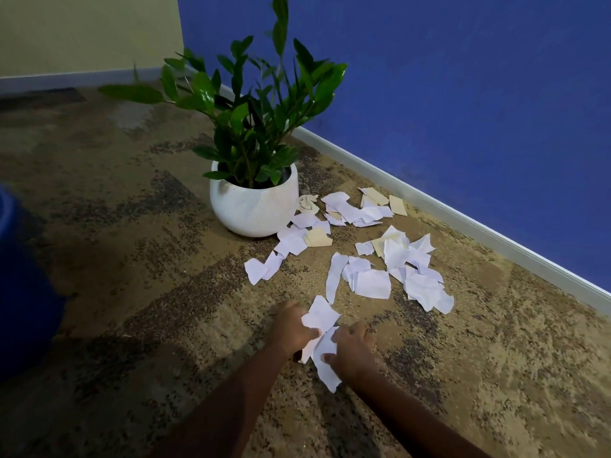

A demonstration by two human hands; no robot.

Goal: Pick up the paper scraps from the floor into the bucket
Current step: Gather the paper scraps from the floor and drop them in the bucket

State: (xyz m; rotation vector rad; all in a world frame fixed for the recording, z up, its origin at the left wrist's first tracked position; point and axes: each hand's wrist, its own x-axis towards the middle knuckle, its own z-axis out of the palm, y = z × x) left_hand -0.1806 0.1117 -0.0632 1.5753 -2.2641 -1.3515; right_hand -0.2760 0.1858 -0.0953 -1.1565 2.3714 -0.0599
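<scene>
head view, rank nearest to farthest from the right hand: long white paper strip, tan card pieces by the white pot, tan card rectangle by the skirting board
1. Long white paper strip, just ahead of the right hand.
2. Tan card pieces by the white pot, farther, left.
3. Tan card rectangle by the skirting board, farthest, right.

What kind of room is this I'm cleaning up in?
Likely a carpeted indoor corner, perhaps an office or lounge: mottled brown carpet, blue painted wall with pale baseboard, and a leafy green plant in a round white pot.
</scene>
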